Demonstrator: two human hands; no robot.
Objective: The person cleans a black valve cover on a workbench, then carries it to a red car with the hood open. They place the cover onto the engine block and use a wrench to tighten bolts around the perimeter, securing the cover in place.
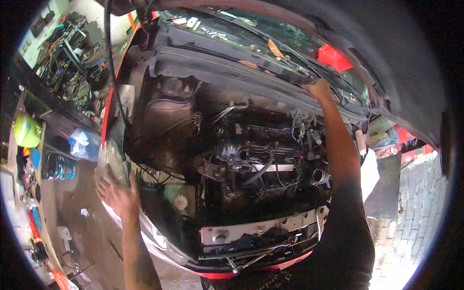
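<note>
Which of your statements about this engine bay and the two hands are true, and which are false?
1. The left hand is at the car's edge. True.
2. The right hand is down beside the left hand. False: it reaches across, near the base of the windshield.
3. A closed hood hides the engine. False: the engine is exposed.
4. A yellow-green container is left of the car. True.
5. The orange-handled tool lies on the floor. False: it is up by the windshield.
</note>
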